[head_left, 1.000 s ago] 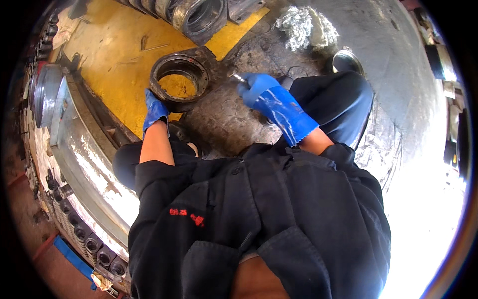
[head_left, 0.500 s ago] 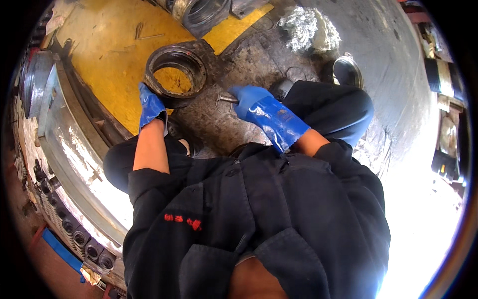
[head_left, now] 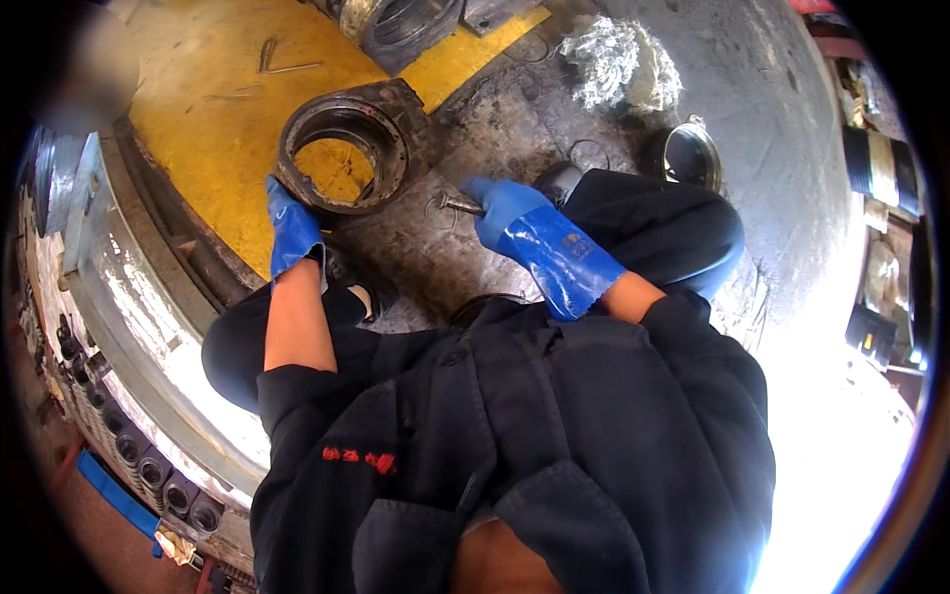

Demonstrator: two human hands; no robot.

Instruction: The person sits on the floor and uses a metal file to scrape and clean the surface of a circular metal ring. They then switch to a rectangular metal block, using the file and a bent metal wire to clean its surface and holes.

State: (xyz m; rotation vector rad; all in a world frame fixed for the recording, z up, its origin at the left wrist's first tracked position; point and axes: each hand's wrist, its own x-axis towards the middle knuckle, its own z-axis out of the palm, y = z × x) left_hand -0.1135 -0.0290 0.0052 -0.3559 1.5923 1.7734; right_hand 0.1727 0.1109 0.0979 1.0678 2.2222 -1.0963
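Note:
A thick, dark, greasy metal ring housing [head_left: 398, 148] with a square-cornered body stands on the floor in front of me, its round bore facing up. My left hand [head_left: 293, 230], in a blue rubber glove, grips its near left rim; a bit of blue shows inside the bore. My right hand [head_left: 507, 212], gloved likewise, is closed round a short metal rod [head_left: 459, 202] whose blunt end points left toward the housing, apart from it. The rest of the rod is hidden in the glove. Beside the rod's end lies a thin wire ring [head_left: 438, 212].
An L-shaped bar [head_left: 287, 68] lies on the yellow floor plate [head_left: 213, 109]. More metal rings [head_left: 401, 35] stand at the far side. White rags [head_left: 618, 64] and a metal pot [head_left: 693, 156] are at the far right. A curved metal edge [head_left: 148, 307] runs along my left.
My right hand and the rod have shifted slightly right and down. The housing appears a little further left, with my left hand still on it. A blurred grey shape has come in at the upper left.

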